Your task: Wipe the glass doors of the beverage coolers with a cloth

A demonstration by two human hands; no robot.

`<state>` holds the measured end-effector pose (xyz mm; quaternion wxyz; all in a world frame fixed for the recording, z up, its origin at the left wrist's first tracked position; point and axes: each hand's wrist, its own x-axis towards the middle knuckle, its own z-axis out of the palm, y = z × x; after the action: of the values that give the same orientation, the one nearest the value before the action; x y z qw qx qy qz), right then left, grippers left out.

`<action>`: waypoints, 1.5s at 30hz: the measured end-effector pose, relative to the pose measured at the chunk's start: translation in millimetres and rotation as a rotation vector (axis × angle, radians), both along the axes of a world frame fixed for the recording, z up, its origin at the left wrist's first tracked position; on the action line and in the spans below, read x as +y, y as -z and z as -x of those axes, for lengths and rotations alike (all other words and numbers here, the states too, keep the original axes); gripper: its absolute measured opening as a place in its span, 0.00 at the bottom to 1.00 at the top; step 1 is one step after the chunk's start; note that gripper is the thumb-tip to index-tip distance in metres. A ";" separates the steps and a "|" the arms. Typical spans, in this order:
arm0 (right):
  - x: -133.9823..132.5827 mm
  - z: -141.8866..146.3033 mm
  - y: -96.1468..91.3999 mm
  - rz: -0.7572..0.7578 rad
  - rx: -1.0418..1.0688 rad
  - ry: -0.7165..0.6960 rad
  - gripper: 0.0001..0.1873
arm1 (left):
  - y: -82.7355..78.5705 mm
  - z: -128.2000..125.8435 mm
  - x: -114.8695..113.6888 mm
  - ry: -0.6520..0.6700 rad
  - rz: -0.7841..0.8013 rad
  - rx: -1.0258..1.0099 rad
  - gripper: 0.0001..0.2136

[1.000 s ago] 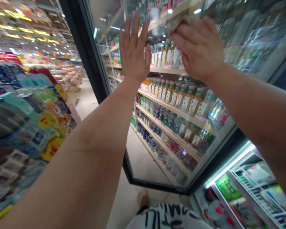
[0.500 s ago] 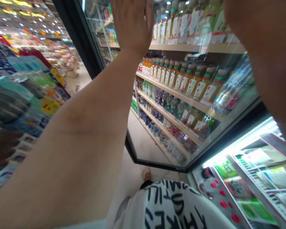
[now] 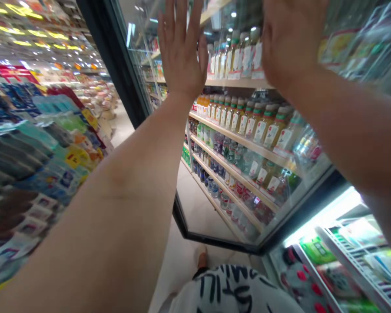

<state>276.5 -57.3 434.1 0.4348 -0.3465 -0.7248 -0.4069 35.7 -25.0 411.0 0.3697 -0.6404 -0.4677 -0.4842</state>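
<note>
The left hand [image 3: 181,50] and right hand [image 3: 291,39] are both wide open, fingers spread, raised at the glass door [image 3: 211,217] of a drinks cooler; bottled drinks [image 3: 247,126] stand on shelves [image 3: 234,138] behind it.

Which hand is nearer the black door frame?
Left. The left hand is raised at the glass door, just right of the black frame; the right hand is farther along the glass, well right of it.
</note>
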 end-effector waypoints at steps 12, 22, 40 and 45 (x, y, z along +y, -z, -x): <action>14.7 -13.8 17.9 -0.102 0.105 -0.154 0.29 | 16.9 -0.8 -9.4 0.152 -0.165 0.011 0.29; 11.8 -26.8 30.6 -0.128 0.137 -0.065 0.28 | 17.5 -3.7 -15.9 0.166 -0.175 -0.015 0.28; 7.7 -51.8 55.9 -0.150 -0.037 -0.055 0.27 | 15.0 5.5 1.6 0.311 -0.087 -0.066 0.37; 8.6 -56.8 64.6 -0.206 0.197 -0.019 0.29 | 17.0 3.2 -5.6 0.320 -0.068 -0.063 0.34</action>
<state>333.3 -48.7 369.5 0.5409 -0.3314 -0.6364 -0.4389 32.4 -30.6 394.0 0.2947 -0.6782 -0.3545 -0.5724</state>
